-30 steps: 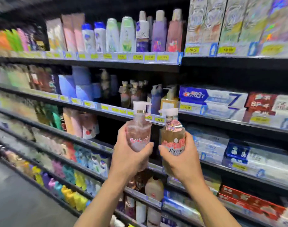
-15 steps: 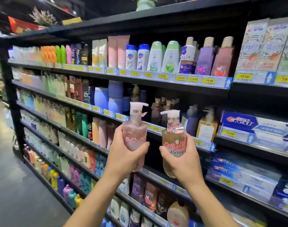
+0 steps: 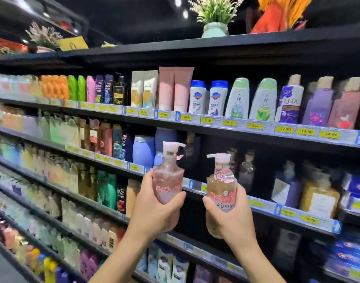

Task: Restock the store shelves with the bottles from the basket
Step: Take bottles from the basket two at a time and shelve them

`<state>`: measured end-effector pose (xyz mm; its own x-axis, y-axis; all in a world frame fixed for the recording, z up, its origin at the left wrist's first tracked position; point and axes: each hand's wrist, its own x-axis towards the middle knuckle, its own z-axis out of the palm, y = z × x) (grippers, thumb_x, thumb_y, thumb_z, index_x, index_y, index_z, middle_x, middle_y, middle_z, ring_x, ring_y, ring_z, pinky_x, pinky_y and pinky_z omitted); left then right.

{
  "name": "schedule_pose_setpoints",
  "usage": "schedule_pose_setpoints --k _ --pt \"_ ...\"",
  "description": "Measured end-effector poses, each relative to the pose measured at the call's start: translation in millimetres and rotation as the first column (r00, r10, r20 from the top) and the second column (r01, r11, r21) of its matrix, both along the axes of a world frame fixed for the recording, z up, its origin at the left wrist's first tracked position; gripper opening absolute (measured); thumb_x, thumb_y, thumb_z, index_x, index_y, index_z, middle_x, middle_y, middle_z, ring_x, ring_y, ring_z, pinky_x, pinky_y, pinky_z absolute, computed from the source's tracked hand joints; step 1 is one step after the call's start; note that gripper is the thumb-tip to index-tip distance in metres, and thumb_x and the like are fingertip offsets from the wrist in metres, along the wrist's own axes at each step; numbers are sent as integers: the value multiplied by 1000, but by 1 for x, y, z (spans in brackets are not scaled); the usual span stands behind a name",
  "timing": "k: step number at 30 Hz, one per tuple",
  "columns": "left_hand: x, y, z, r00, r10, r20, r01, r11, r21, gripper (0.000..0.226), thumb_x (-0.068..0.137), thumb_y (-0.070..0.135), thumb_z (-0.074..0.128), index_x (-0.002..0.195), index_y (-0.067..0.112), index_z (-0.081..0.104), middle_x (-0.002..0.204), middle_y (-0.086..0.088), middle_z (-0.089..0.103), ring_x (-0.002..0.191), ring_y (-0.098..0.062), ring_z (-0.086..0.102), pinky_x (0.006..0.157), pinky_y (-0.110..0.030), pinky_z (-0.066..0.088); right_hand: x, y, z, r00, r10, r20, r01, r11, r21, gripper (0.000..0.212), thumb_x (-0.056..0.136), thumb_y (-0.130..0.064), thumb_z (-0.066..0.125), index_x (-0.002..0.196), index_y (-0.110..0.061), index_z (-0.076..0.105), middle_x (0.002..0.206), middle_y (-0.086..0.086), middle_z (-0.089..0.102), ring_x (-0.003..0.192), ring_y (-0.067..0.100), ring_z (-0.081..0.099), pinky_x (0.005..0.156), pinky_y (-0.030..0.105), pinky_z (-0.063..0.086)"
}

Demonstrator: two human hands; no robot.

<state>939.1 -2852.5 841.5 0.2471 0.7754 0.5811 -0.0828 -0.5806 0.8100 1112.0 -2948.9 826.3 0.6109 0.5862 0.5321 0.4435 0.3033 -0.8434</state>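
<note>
Pump bottles fill both hands in the head view: the left hand (image 3: pixel 152 209) wraps the pink bottle (image 3: pixel 168 180), the right hand (image 3: pixel 230 219) the amber Kustie bottle (image 3: pixel 221 193), before the dark shelf gap (image 3: pixel 216 166). Full and smooth-sided, they probably feel weighty and slippery, so gripping the body beats the pump.

View tilts up since the earlier frames: the top shelf (image 3: pixel 216 44) with a potted plant (image 3: pixel 215 16) and an orange item (image 3: pixel 281 13) now shows fully, lower shelves drop out of sight. The left hand (image 3: pixel 152 211) and right hand (image 3: pixel 234 217) sit lower in frame. The pink pump bottle (image 3: pixel 168 180) and amber pump bottle (image 3: pixel 221 193) are raised relative to the shelving, pump heads now in front of the dark gap under the price-tag rail (image 3: pixel 256 126), and stand a bit further apart. Toothpaste boxes (image 3: pixel 355 186) shift to the far right edge.
</note>
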Motion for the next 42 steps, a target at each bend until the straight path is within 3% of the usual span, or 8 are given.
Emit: schedule_pose_setpoints --k 12,16,21,24,27,31,36,42 --pt "53 94 3 975 -213 -55 217 972 84 69 77 13 85 132 28 46 109 33 63 99 7 64 80 -4 43 42 85 2 995 -6 101 4 1000 24 73 73 -31 90 133 -43 48 105 -7 70 86 15 70 69 34 55" --pt "78 129 10 964 -257 -69 264 954 140 70 78 8 85 129 33 44 111 30 63 102 6 63 81 -5 44 61 117 8 981 -56 184 48 998 52 72 73 -32 90 129 -47 48 115 -14 69 103 8 69 88 29 57" --pt "105 176 11 967 -229 -110 248 945 214 77 67 47 82 128 57 36 129 7 53 123 -13 54 103 -32 46 86 146 12 944 -118 308 105 993 58 80 64 -45 92 124 -66 42 121 -29 49 123 4 54 102 18 46" --pt "119 196 10 957 -265 -120 286 930 232 78 70 41 84 128 59 35 130 9 53 123 -13 54 102 -27 44 99 159 11 939 -133 318 128 991 36 85 67 -36 95 126 -65 42 128 -15 53 124 10 55 106 33 48" --pt "129 217 6 929 -346 -131 368 900 233 82 70 32 86 134 50 37 134 8 53 124 -10 55 103 -25 45 109 169 10 943 -138 302 146 989 -5 81 68 -37 94 131 -54 45 124 -15 62 122 20 58 102 47 50" --pt "140 246 -3 898 -403 -179 432 884 180 80 67 33 87 135 40 44 130 8 58 120 -14 59 102 -37 48 111 182 7 944 -230 238 254 964 -78 63 66 -31 95 112 -39 54 104 -14 72 102 10 68 92 41 55" --pt "153 265 -4 895 -258 -363 318 941 117 51 66 40 92 95 31 51 97 10 65 89 0 62 74 -18 46 106 191 7 890 -413 193 453 851 -265 54 63 -47 93 92 -26 53 89 -10 72 83 3 67 78 34 57" --pt "170 273 -4 805 -161 -571 227 973 46 73 56 76 77 86 12 60 85 -2 69 80 -20 65 71 -43 55 105 197 7 832 -495 250 553 717 -424 58 62 -62 88 92 -25 54 92 -11 68 86 6 65 78 35 57"
